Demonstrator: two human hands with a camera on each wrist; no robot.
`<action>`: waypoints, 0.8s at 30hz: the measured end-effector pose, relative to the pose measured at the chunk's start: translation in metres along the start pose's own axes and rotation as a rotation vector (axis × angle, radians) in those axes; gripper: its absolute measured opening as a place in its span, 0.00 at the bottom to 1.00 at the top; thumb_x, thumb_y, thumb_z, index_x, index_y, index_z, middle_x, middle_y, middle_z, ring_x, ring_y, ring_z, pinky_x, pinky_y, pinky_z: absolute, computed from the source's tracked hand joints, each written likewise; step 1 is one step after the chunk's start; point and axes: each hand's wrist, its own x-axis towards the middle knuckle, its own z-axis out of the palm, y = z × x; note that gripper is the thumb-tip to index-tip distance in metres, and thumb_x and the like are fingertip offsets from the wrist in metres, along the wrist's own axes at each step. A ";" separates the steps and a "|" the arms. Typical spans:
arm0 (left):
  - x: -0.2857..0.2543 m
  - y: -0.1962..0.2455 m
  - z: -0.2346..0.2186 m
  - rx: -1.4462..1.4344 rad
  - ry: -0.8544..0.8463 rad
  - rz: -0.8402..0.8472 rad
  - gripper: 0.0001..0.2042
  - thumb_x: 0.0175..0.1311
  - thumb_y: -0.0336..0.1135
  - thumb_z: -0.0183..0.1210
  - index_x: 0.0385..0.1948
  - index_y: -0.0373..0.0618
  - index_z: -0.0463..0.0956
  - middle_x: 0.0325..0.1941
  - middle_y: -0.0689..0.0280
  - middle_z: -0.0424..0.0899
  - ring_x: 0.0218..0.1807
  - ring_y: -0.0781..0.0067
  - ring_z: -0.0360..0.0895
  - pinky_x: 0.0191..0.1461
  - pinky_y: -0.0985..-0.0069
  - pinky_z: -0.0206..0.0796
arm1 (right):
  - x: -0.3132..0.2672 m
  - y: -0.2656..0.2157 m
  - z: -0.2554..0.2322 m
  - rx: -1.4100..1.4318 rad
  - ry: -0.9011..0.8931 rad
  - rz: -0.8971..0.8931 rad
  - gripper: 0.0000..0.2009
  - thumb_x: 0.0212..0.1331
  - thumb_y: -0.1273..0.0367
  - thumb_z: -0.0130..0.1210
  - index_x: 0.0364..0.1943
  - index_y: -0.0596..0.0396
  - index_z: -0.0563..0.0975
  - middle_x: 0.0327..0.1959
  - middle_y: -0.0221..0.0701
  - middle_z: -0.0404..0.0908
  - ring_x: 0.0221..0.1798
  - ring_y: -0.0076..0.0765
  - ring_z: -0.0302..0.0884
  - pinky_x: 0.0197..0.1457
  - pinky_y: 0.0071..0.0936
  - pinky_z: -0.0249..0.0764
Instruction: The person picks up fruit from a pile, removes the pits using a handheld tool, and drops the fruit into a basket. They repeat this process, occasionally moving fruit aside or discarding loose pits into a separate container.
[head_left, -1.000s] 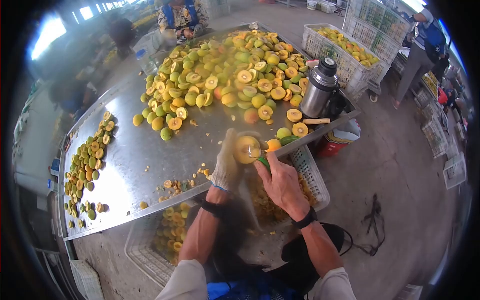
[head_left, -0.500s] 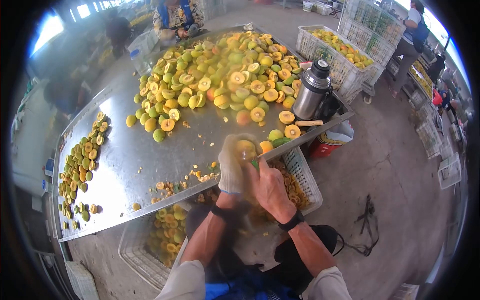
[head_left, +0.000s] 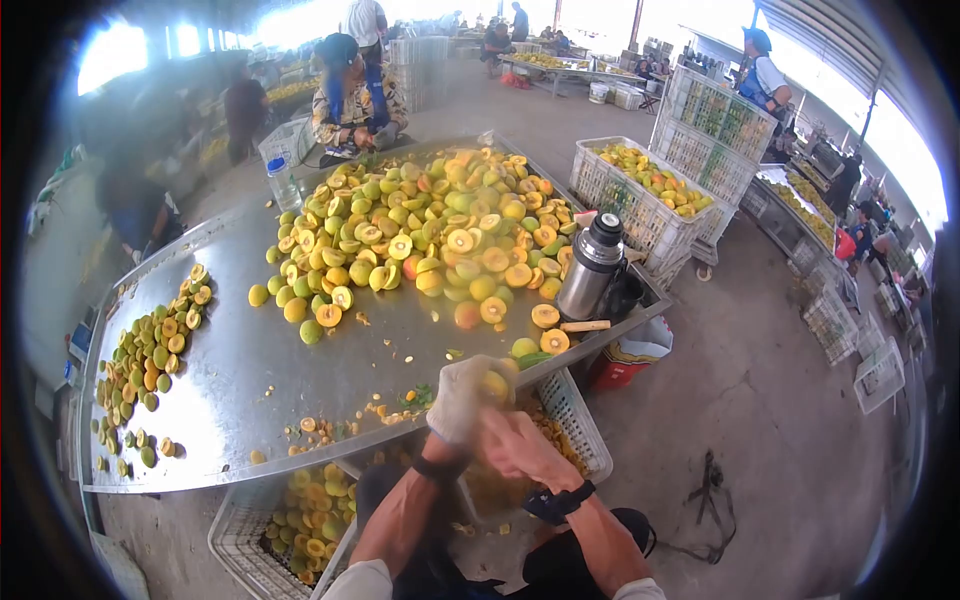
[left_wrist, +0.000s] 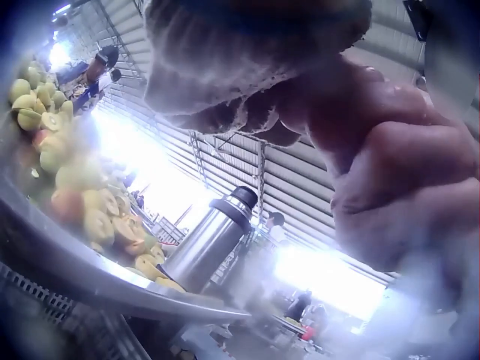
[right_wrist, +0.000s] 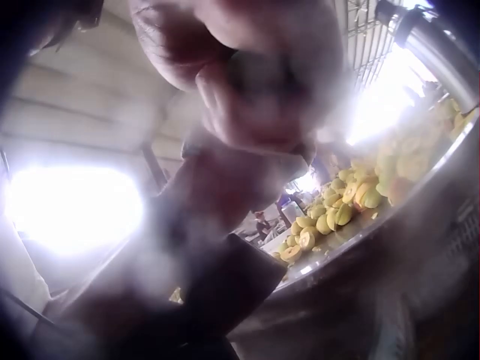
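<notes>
You find no legible text, label, brand, number or sign in any view; the flask (head_left: 590,268), crates (head_left: 640,215) and tabletop (head_left: 240,360) carry no readable marking.

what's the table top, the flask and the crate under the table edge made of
Table top: looks like sheet metal, probably stainless steel; grey, glare patches.
Flask: brushed silvery metal body with highlights, dark cap that may be plastic.
Crate: likely moulded plastic; white open lattice walls.

Open shed, concrete floor (head_left: 770,400), bright daylight at the sides.
Steel table (head_left: 250,360); stacked white crates (head_left: 715,125); corrugated roof (left_wrist: 292,176) overhead; workers beyond.
</notes>
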 end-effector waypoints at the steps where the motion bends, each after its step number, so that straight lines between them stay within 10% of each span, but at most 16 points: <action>1: -0.001 0.007 -0.001 0.043 -0.031 -0.033 0.25 0.80 0.49 0.49 0.31 0.33 0.82 0.29 0.59 0.85 0.31 0.71 0.81 0.34 0.76 0.71 | -0.001 0.005 0.000 0.079 -0.041 0.017 0.27 0.85 0.48 0.45 0.25 0.46 0.65 0.17 0.14 0.59 0.14 0.13 0.55 0.16 0.19 0.52; 15: 0.015 -0.034 0.012 -0.756 0.134 -0.362 0.34 0.85 0.65 0.38 0.46 0.38 0.81 0.36 0.59 0.87 0.30 0.70 0.80 0.34 0.77 0.73 | -0.025 0.009 0.006 0.069 0.060 -0.128 0.25 0.84 0.47 0.48 0.29 0.49 0.69 0.19 0.16 0.63 0.18 0.12 0.60 0.20 0.19 0.56; 16: 0.016 0.001 0.022 -0.626 0.337 -0.346 0.32 0.86 0.63 0.39 0.47 0.39 0.80 0.38 0.61 0.87 0.31 0.71 0.80 0.35 0.77 0.73 | -0.028 0.008 0.008 -0.075 0.141 -0.224 0.24 0.84 0.49 0.49 0.31 0.51 0.70 0.20 0.18 0.64 0.19 0.15 0.63 0.21 0.22 0.59; 21: -0.027 0.055 -0.049 0.021 0.303 0.071 0.32 0.87 0.61 0.38 0.46 0.38 0.83 0.36 0.62 0.88 0.37 0.74 0.83 0.42 0.75 0.76 | -0.053 0.021 0.004 -0.569 0.482 -0.566 0.19 0.81 0.56 0.57 0.37 0.59 0.74 0.22 0.32 0.74 0.26 0.32 0.78 0.32 0.37 0.71; 22: -0.042 0.064 -0.065 0.145 0.334 0.113 0.32 0.87 0.59 0.39 0.45 0.37 0.83 0.36 0.62 0.88 0.37 0.74 0.83 0.42 0.74 0.76 | -0.048 0.038 -0.005 -0.802 0.584 -0.726 0.18 0.79 0.58 0.58 0.38 0.60 0.74 0.23 0.41 0.77 0.27 0.49 0.81 0.32 0.44 0.72; 24: -0.081 0.078 -0.097 0.406 0.408 0.178 0.30 0.87 0.57 0.41 0.42 0.37 0.83 0.36 0.61 0.88 0.38 0.73 0.84 0.44 0.73 0.76 | -0.042 0.066 -0.027 -1.250 0.523 -0.491 0.18 0.77 0.56 0.58 0.38 0.59 0.76 0.23 0.48 0.82 0.28 0.62 0.84 0.30 0.50 0.76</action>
